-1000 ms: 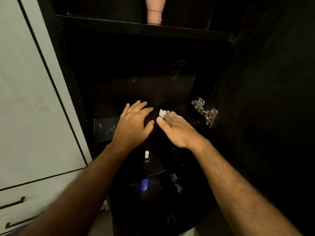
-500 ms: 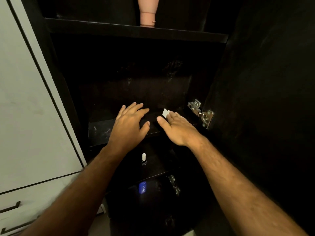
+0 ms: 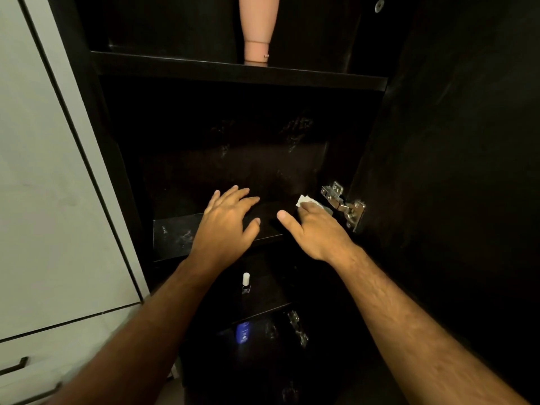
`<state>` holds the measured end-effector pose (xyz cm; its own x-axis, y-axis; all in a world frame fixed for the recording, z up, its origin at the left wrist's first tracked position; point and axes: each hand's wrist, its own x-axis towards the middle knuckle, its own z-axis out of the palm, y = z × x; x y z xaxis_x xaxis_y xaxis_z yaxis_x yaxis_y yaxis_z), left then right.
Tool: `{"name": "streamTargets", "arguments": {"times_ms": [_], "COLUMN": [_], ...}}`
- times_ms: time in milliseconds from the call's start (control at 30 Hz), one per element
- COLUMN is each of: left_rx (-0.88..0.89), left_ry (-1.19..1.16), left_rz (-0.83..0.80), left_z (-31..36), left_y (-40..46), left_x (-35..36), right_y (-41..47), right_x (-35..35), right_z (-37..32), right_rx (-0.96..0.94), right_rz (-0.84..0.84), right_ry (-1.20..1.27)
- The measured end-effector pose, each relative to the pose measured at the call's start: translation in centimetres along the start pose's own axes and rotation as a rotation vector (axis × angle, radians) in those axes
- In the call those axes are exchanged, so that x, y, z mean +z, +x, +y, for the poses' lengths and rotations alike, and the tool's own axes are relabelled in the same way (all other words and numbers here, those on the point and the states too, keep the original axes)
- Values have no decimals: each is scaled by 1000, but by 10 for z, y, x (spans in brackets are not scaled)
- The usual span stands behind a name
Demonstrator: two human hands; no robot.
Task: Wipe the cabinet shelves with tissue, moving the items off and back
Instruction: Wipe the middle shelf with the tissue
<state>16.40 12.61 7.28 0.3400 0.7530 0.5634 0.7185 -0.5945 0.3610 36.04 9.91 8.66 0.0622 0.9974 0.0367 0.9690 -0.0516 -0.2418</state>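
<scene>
A small white crumpled tissue (image 3: 304, 199) lies under the fingers of the right hand (image 3: 315, 229), pressed flat on the dark glossy cabinet shelf (image 3: 172, 233) beside a silver door hinge (image 3: 344, 204). The left hand (image 3: 225, 226) rests on the shelf with fingers spread, holding nothing. A pink bottle (image 3: 257, 27) stands above; a white-capped vial (image 3: 246, 283) and blue bottle (image 3: 243, 333) sit below.

Tissue (image 3: 304, 199) on shelf (image 3: 172, 233), beside hinge (image 3: 344, 204)

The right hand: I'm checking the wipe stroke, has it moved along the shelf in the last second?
Yes. The right hand slid the tissue rightward, toward the hinge.
</scene>
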Motion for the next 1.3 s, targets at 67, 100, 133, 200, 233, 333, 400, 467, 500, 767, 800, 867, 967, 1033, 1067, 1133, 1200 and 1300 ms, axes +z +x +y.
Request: {"name": "streamTargets", "arguments": {"times_ms": [67,100,133,200,233,333,400,467,500,767,800,867,967,1033,1067,1133,1200,1300], "left_rx": [-8,-9,-10,-19,-23,-32,-38,-50,-56,-57,-53,-54,-69,-73,-75,-81,-88,-92], "left_ry": [-6,-7,-6,-2,2,18,20,21,28,37,42,58,71,69,63,48,35,38], "left_rz": [-3,-8,-12,-19,-24,-21,-17,-14,-14,-9,-10,-10,-3,10,16,38,53,70], "left_z": [-1,-1,-1,-2,-3,-5,-5,-5,-5,-6,-6,-5,-5,-4,-3,-1,2,1], "left_y": [-1,-2,-3,-4,-4,-6,-7,-7,-7,-7,-7,-7,-8,-8,-8,-8,-8,-10], "left_x": [2,3,4,5,5,5,4,5,6,8,9,9,9,9,9,8,5,0], "right_y": [5,9,13,23,26,34,35,35,34,-8,-6,4,19,28,31,32,20,-8], "right_x": [-5,-8,-11,-16,-19,-19,-13,-4,0,9,7,3,3,3,1,-2,-4,-6], "right_z": [4,5,6,3,0,-7,-7,-4,-4,5,8,12,9,3,-1,-7,-11,-5], "right_rx": [28,45,62,94,109,140,146,162,169,78,75,80,80,108,122,105,-16,-151], "right_rz": [-53,-76,-91,-110,-116,-77,-11,29,31,118,112,100,81,64,46,28,42,-77], "right_ry": [44,70,95,135,137,36,-21,-43,-47,77,91,137,192,172,165,163,225,529]}}
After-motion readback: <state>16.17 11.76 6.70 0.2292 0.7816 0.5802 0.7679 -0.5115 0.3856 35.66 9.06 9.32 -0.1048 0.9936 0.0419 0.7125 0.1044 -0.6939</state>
